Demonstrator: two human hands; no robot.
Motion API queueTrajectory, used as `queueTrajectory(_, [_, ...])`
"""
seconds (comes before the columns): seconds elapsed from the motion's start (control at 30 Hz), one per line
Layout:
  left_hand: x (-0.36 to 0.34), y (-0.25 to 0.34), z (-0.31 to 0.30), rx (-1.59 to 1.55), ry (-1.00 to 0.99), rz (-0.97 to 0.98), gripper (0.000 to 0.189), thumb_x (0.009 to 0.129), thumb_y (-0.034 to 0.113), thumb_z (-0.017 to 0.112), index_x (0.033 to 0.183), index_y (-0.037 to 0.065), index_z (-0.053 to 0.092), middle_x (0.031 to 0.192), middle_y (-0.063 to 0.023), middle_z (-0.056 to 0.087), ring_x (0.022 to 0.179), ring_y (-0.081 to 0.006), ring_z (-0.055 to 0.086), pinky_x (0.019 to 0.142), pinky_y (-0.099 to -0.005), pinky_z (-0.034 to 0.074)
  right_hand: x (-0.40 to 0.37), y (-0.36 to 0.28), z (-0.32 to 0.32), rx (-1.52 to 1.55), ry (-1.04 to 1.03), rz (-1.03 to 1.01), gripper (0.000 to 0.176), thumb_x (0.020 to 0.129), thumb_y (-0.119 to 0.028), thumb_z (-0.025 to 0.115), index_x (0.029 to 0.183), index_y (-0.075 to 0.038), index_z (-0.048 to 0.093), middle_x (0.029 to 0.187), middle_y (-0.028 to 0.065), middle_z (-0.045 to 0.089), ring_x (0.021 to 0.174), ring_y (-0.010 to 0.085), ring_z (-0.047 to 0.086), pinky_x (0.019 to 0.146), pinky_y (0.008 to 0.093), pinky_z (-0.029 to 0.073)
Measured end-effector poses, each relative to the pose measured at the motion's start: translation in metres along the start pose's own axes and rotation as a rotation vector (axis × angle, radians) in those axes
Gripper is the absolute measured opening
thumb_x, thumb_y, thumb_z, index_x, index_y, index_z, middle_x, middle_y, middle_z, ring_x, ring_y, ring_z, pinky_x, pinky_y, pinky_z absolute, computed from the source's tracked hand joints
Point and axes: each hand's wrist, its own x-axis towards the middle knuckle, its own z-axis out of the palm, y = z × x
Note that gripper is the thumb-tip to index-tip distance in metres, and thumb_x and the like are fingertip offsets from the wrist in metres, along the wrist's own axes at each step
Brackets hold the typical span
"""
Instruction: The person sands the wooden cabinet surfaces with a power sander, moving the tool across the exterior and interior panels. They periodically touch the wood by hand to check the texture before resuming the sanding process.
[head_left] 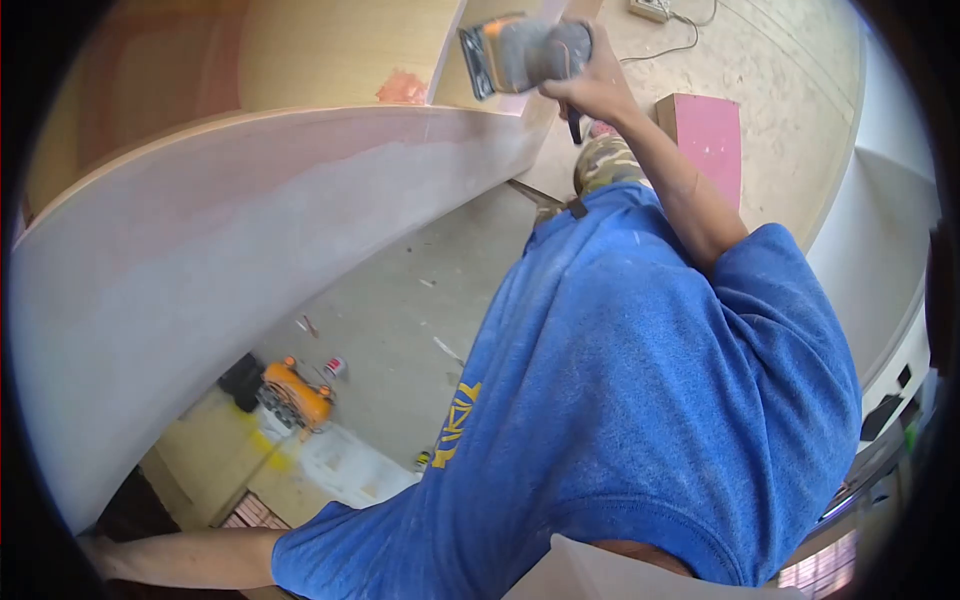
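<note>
My right hand (600, 85) is wrapped round a power sander (540, 55) with a grey and orange body. Its flat sanding pad points left, close to the end of a large curved panel. This long panel (250, 200) runs down the left side, its face coated whitish with pink patches. Far at the lower left, my left hand (97, 552) is near the panel's lower end, with its fingers lost in the dark rim of the view. A reddish patch (403, 87) marks the yellowish board (330, 55) beyond the panel's edge.
An orange air compressor (298, 395) sits on the grey floor (400, 290), beside a small can (335, 367). A pink-faced box (710, 150) stands right of my right forearm. At the top, a power strip (650, 9) trails a cord (690, 40).
</note>
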Motion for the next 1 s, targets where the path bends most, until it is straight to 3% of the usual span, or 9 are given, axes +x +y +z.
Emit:
queueTrajectory(0.03, [0.001, 0.002, 0.003, -0.031, 0.015, 0.005, 0.088, 0.083, 0.038, 0.075, 0.148, 0.002, 0.027, 0.142, -0.0212, 0.043, 0.121, -0.03, 0.053, 0.092, -0.0434, 0.051, -0.004, 0.033, 0.0, -0.078, 0.085, -0.169, 0.083, 0.066, 0.001, 0.071, 0.135, -0.015, 0.029, 0.098, 0.0181, 0.059, 0.043, 0.0194, 0.058, 0.036, 0.032, 0.046])
queueTrajectory(0.17, [-0.01, 0.003, 0.001, -0.092, 0.04, -0.003, 0.086, 0.084, 0.038, 0.073, 0.147, 0.003, 0.028, 0.142, -0.0209, 0.043, 0.122, -0.0299, 0.052, 0.093, -0.0437, 0.051, -0.058, 0.068, 0.022, 0.109, -0.029, -0.086, 0.084, 0.064, 0.0, 0.073, 0.134, -0.014, 0.029, 0.102, 0.0196, 0.058, 0.045, 0.0197, 0.059, 0.036, 0.0307, 0.046])
queueTrajectory(0.23, [-0.015, 0.007, -0.008, -0.086, 0.026, -0.002, 0.085, 0.084, 0.038, 0.072, 0.147, 0.003, 0.028, 0.142, -0.0208, 0.043, 0.122, -0.0298, 0.052, 0.093, -0.0439, 0.051, -0.076, 0.066, 0.044, 0.166, -0.179, 0.087, 0.084, 0.063, -0.003, 0.076, 0.134, -0.011, 0.032, 0.11, 0.0192, 0.056, 0.068, 0.0247, 0.067, 0.056, 0.0346, 0.055])
queueTrajectory(0.27, [-0.016, 0.011, -0.012, -0.083, 0.025, 0.002, 0.085, 0.084, 0.038, 0.072, 0.147, 0.003, 0.028, 0.142, -0.0207, 0.043, 0.122, -0.0298, 0.052, 0.094, -0.044, 0.051, -0.077, 0.071, 0.058, 0.169, -0.192, 0.089, 0.084, 0.063, -0.003, 0.076, 0.134, -0.011, 0.032, 0.11, 0.0192, 0.056, 0.068, 0.0247, 0.067, 0.056, 0.0346, 0.055])
queueTrajectory(0.33, [-0.013, 0.024, -0.01, -0.087, 0.014, 0.02, 0.084, 0.085, 0.039, 0.071, 0.147, 0.003, 0.028, 0.142, -0.0206, 0.043, 0.122, -0.0298, 0.052, 0.094, -0.0441, 0.05, -0.081, 0.084, 0.088, -0.154, -0.021, -0.6, 0.084, 0.061, -0.008, 0.081, 0.133, -0.01, 0.036, 0.117, 0.0179, 0.054, 0.101, 0.0287, 0.063, 0.086, 0.0386, 0.052])
queueTrajectory(0.4, [-0.015, 0.039, 0.005, -0.12, 0.016, 0.037, 0.083, 0.085, 0.039, 0.07, 0.147, 0.003, 0.028, 0.143, -0.0204, 0.043, 0.122, -0.0298, 0.052, 0.094, -0.0443, 0.05, -0.098, 0.082, 0.103, -0.014, -0.127, -0.578, 0.084, 0.059, -0.011, 0.085, 0.13, -0.008, 0.04, 0.119, 0.017, 0.054, 0.118, 0.0302, 0.054, 0.101, 0.0393, 0.041])
queueTrajectory(0.57, [-0.037, 0.061, 0.054, -0.196, -0.055, 0.055, 0.081, 0.086, 0.039, 0.068, 0.147, 0.004, 0.028, 0.143, -0.0201, 0.042, 0.122, -0.0297, 0.051, 0.095, -0.0447, 0.05, -0.099, 0.111, 0.117, -0.067, -0.212, -0.722, 0.084, 0.056, -0.01, 0.087, 0.126, -0.007, 0.041, 0.124, 0.0171, 0.051, 0.119, 0.0322, 0.053, 0.099, 0.0417, 0.043])
queueTrajectory(0.67, [-0.05, 0.065, 0.06, -0.214, -0.08, 0.054, 0.079, 0.087, 0.039, 0.067, 0.147, 0.004, 0.029, 0.143, -0.0198, 0.042, 0.123, -0.0296, 0.051, 0.095, -0.0449, 0.049, -0.073, 0.143, 0.114, -0.007, -0.043, -0.63, 0.085, 0.055, -0.01, 0.087, 0.126, -0.006, 0.042, 0.126, 0.0169, 0.05, 0.12, 0.0321, 0.051, 0.1, 0.0424, 0.042])
queueTrajectory(1.0, [-0.11, 0.116, 0.156, -0.484, -0.198, -0.012, 0.075, 0.089, 0.039, 0.062, 0.147, 0.005, 0.029, 0.143, -0.0191, 0.042, 0.123, -0.0294, 0.05, 0.097, -0.0457, 0.048, -0.086, 0.048, 0.112, 0.074, -0.015, -0.744, 0.076, 0.059, -0.02, 0.086, 0.123, -0.007, 0.047, 0.115, 0.0169, 0.05, 0.111, 0.037, 0.05, 0.095, 0.0428, 0.044])
